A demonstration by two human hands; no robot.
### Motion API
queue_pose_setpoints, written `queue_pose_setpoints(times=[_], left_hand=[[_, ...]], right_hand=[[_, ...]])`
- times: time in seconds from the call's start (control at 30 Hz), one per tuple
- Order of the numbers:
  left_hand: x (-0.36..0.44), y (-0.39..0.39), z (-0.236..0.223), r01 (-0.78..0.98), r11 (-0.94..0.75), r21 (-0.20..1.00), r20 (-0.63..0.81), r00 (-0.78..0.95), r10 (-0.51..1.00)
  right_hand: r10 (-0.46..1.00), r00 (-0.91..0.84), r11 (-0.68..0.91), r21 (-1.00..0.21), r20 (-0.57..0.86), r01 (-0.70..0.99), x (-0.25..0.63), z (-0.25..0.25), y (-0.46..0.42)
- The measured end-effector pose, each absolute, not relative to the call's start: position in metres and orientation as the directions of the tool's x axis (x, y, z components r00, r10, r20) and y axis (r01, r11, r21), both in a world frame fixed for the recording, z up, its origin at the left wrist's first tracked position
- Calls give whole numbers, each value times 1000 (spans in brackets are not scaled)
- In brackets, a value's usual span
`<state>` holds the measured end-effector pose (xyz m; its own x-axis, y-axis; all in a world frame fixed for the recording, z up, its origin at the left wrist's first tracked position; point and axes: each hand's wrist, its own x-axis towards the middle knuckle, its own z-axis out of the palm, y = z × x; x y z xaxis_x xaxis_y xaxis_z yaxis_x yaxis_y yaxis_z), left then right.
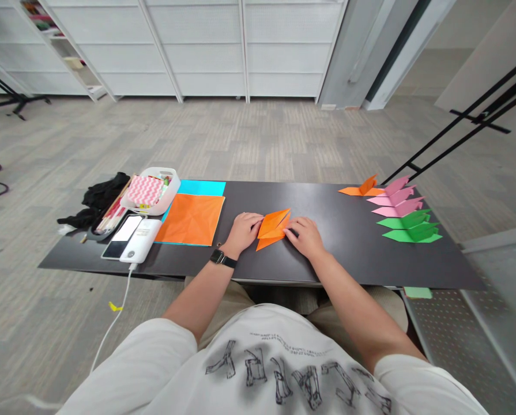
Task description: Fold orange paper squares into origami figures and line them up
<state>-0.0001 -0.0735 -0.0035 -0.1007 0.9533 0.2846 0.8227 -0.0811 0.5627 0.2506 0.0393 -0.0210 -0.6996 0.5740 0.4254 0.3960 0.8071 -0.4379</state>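
A partly folded sheet of orange origami paper (273, 226) rests on the dark table in front of me, with pointed flaps at its upper right and lower left. My left hand (244, 231), a black watch on its wrist, has its fingers closed on the paper's left edge. On the opposite side, my right hand (306, 236) grips the right edge with its fingers bent. Both thumbs are hard to make out. To the left lies a stack of square orange paper (192, 219), with blue sheets (202, 187) showing under it.
Finished paper pieces in orange (361, 188), pink (396, 199) and green (413, 230) line the table's right side. At the left are a white basket (171, 190), a phone (121, 236), a white power bank (142, 241) with a cable, and black cloth (104, 193).
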Motion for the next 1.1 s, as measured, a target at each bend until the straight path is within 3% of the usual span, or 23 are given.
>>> queue_pose_setpoints(times=[0.33,0.8,1.1], left_hand=[[-1,-73,-12,844,-134,519,320,-46,946],[0,-74,-6,817,-178,548,303,4,953],[1,-74,-15,840,-219,496,285,80,955]], right_hand=[[586,-703,802,-413,404,431,249,-28,41],[546,-742,819,-434,390,375,247,-37,47],[624,-656,780,-394,425,486,240,-28,49]])
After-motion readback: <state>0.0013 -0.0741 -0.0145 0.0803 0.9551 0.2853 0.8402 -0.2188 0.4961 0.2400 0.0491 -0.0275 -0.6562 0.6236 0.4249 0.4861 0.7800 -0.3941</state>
